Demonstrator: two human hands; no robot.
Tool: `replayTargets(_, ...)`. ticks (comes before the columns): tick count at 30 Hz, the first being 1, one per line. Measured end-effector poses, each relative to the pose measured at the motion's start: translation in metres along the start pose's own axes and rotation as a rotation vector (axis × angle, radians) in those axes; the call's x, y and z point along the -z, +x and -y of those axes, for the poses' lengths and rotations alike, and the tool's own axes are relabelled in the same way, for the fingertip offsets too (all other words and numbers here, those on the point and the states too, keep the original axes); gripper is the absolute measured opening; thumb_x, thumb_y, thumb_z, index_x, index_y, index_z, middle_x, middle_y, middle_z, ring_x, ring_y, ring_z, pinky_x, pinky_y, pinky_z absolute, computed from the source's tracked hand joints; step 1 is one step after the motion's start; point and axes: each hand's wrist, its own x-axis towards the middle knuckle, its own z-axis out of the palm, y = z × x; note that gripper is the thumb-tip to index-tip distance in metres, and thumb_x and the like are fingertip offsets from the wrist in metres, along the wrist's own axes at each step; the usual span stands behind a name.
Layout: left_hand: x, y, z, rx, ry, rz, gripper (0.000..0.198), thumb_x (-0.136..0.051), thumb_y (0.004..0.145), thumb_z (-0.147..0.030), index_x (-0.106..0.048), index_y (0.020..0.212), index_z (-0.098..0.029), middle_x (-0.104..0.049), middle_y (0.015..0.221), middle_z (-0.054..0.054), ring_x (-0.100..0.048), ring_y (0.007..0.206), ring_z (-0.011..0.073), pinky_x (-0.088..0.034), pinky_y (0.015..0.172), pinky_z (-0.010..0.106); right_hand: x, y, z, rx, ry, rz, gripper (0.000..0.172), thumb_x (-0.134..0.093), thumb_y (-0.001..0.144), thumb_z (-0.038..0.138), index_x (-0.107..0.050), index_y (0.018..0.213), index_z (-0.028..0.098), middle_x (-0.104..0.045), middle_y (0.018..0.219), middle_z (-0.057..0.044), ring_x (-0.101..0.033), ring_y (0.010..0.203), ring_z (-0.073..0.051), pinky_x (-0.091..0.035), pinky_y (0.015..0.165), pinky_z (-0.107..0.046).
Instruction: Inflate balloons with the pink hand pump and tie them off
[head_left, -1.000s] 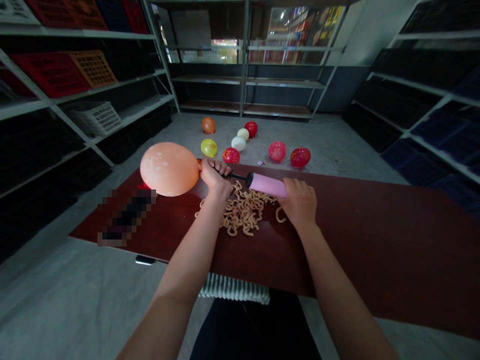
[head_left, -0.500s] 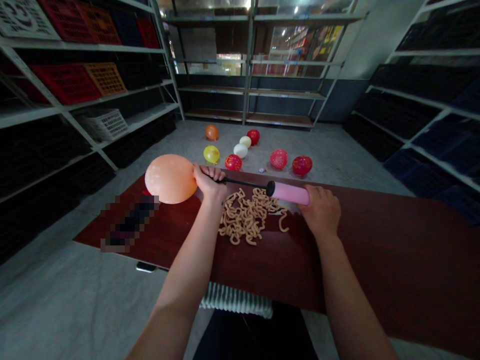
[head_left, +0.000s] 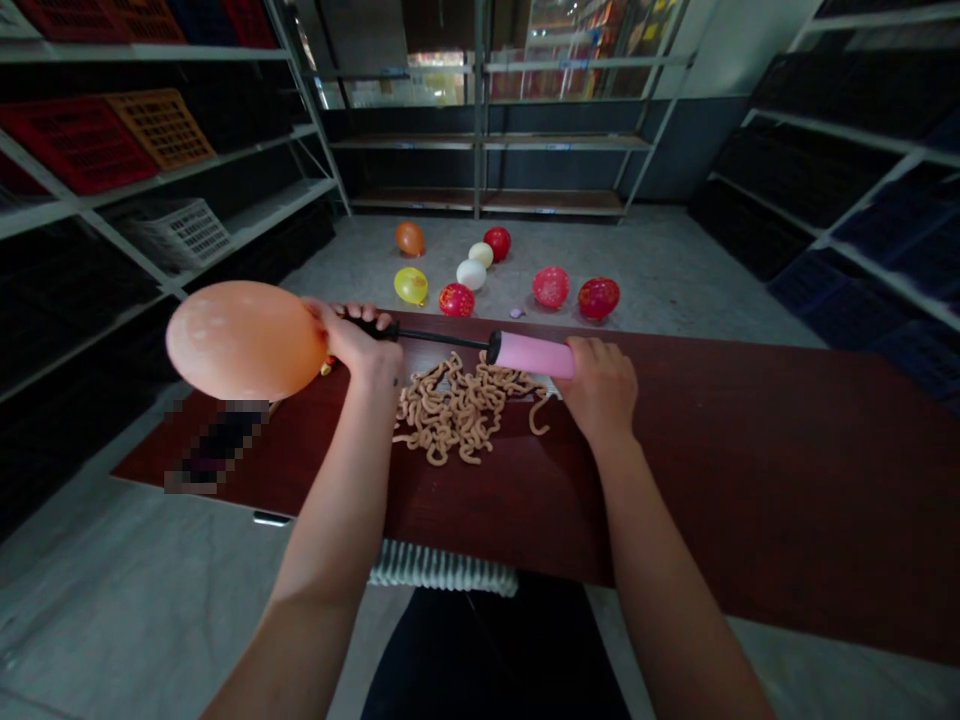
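A peach-orange balloon [head_left: 244, 340], swollen into an oval, sits at my left hand [head_left: 358, 338]. The fingers of that hand are closed round the balloon's neck and the black end of a hand balloon pump. From there a thin black rod runs right into the pump's pink barrel [head_left: 534, 355]. My right hand [head_left: 602, 385] is wrapped round the barrel's right end. Under the pump, a heap of tan, curly strands [head_left: 454, 410] lies on the dark red-brown table [head_left: 750, 450]. The join between balloon and pump is hidden by my left fingers.
On the floor beyond the table lie several balloons, among them an orange one [head_left: 410, 238], a yellow one [head_left: 411, 286] and a red one [head_left: 598, 298]. Shelves with crates [head_left: 161, 128] line the left side. A blurred dark patch [head_left: 221, 445] covers something at the table's left.
The peach-orange balloon looks larger and has shifted left in view. Both hands and the pump have moved left too, and the view has tilted down slightly. My grips look the same.
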Motion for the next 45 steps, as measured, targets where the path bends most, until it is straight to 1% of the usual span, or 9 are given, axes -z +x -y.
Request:
replayTargets(5,0.007,0.005,-0.006,-0.029,0.049,0.092,0.052,-0.039,0.102,-0.049,-0.022,0.063,-0.019,-0.026,0.049,-0.006,-0.026,0.037,0.0067,-0.019,0.04,0.023,0.001,0.001,0.001,-0.01,0.033,0.006,0.028,-0.059,0.088,0.025,-0.06,0.115,0.018,-0.067,0.105,-0.012,-0.052,0.093,-0.027,-0.033,0.075,-0.036)
replayTargets(11,0.007,0.005,-0.003,0.02,0.098,0.166,0.053,-0.038,0.102,-0.045,-0.019,0.06,-0.019,-0.023,0.044,-0.005,-0.025,0.035,0.0076,-0.026,0.042,0.024,0.001,0.002,-0.009,-0.027,0.05,0.025,0.028,-0.059,0.089,0.027,-0.06,0.116,0.019,-0.066,0.107,-0.011,-0.052,0.094,-0.027,-0.034,0.076,-0.036)
replayTargets(16,0.008,0.005,0.001,0.12,0.078,0.202,0.054,-0.038,0.102,-0.045,-0.018,0.058,-0.02,-0.02,0.044,-0.006,-0.022,0.034,0.008,-0.025,0.041,0.025,-0.001,0.001,-0.018,-0.007,0.035,0.036,0.027,-0.06,0.088,0.027,-0.062,0.113,0.018,-0.066,0.105,-0.012,-0.052,0.093,-0.027,-0.034,0.075,-0.035)
replayTargets(20,0.009,0.009,0.001,0.118,0.063,0.186,0.057,-0.044,0.1,-0.051,-0.019,0.059,-0.02,-0.019,0.044,-0.007,-0.021,0.035,0.0078,-0.024,0.041,0.025,-0.001,0.0,-0.019,0.026,0.022,0.041,0.029,-0.06,0.088,0.03,-0.062,0.114,0.018,-0.066,0.105,-0.012,-0.053,0.092,-0.027,-0.035,0.075,-0.035)
replayTargets(24,0.007,0.014,0.0,0.08,0.039,0.114,0.057,-0.049,0.098,-0.054,-0.025,0.06,-0.02,-0.022,0.046,-0.007,-0.024,0.037,0.0072,-0.027,0.041,0.023,-0.001,0.0,-0.015,0.066,0.015,0.055,0.03,-0.062,0.087,0.031,-0.062,0.113,0.017,-0.066,0.104,-0.012,-0.053,0.093,-0.028,-0.037,0.076,-0.035)
replayTargets(28,0.009,0.018,0.0,0.119,0.05,0.071,0.058,-0.048,0.097,-0.057,-0.022,0.061,-0.02,-0.02,0.046,-0.008,-0.021,0.036,0.0068,-0.027,0.041,0.022,0.002,0.0,-0.013,0.081,-0.005,0.04,0.033,-0.061,0.086,0.029,-0.062,0.117,0.017,-0.066,0.106,-0.013,-0.053,0.094,-0.028,-0.039,0.078,-0.036)
replayTargets(35,0.012,0.018,-0.002,0.194,0.027,0.083,0.058,-0.038,0.101,-0.051,-0.018,0.057,-0.02,-0.016,0.043,-0.007,-0.019,0.034,0.0074,-0.028,0.041,0.023,0.004,0.001,-0.017,0.039,-0.041,-0.019,0.04,-0.057,0.085,0.023,-0.06,0.124,0.016,-0.064,0.112,-0.015,-0.052,0.099,-0.03,-0.041,0.083,-0.04)
replayTargets(39,0.011,0.015,0.0,0.195,0.051,0.147,0.062,-0.045,0.098,-0.055,-0.018,0.054,-0.02,-0.015,0.043,-0.007,-0.018,0.035,0.0075,-0.027,0.041,0.024,0.001,-0.001,-0.017,0.012,-0.027,-0.03,0.04,-0.056,0.085,0.023,-0.06,0.125,0.015,-0.064,0.112,-0.016,-0.051,0.1,-0.031,-0.042,0.084,-0.042)
replayTargets(45,0.009,-0.002,0.011,0.142,0.078,0.15,0.063,-0.048,0.096,-0.058,-0.019,0.055,-0.02,-0.014,0.045,-0.007,-0.016,0.037,0.0077,-0.025,0.041,0.024,0.002,-0.004,-0.006,0.003,-0.023,0.009,0.035,-0.061,0.084,0.029,-0.062,0.116,0.015,-0.066,0.105,-0.014,-0.052,0.095,-0.029,-0.041,0.079,-0.038)
